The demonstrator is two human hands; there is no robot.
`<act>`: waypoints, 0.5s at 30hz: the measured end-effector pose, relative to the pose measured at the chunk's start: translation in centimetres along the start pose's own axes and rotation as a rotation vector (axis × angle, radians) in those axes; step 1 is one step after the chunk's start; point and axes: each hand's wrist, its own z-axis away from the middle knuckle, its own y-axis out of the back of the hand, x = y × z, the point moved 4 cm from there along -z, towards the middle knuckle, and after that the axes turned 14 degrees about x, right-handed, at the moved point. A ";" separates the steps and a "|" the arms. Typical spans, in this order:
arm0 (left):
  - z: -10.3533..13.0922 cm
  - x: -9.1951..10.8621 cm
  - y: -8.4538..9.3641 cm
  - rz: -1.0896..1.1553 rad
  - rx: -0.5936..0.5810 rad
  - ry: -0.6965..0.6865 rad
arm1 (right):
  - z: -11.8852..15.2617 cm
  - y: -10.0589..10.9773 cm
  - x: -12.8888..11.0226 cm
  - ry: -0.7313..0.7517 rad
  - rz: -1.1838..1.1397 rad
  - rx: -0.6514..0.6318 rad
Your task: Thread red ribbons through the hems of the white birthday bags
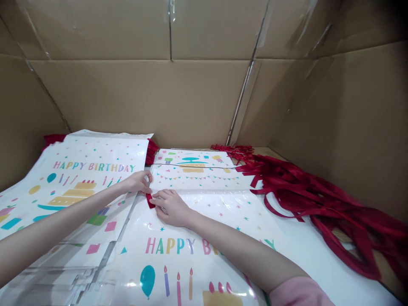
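A short piece of dark red ribbon (149, 200) lies at the upper left edge of a glossy white printed sheet (197, 229) lettered "HAPPY BIRTHDAY". My right hand (170, 207) is closed on the ribbon's lower part, fingers and thumb pinched together. Just above and to the left, my left hand (140, 182) pinches at the ribbon's upper end, beside the neighbouring stack. The sheet carries balloons, candles and a cake. Its top part, with a row of pennants, shows beyond a fold line running across it.
At left lies a tall stack of similar printed sheets (105, 148), with dark red ribbon ends (152, 152) at its corners. Many long red ribbons (296, 191) are heaped at right, with thin red ties (236, 152) behind. Cardboard walls (143, 97) enclose the back and sides.
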 end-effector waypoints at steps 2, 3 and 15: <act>0.1 0.3 0.2 -0.056 0.010 -0.030 | -0.1 0.1 -0.1 0.000 0.012 -0.007; 0.2 0.5 0.3 -0.078 0.015 -0.047 | -0.1 0.1 -0.1 -0.003 0.018 -0.013; 3.0 1.6 3.0 -0.010 0.022 0.033 | 0.4 7.2 4.3 -0.192 0.076 0.140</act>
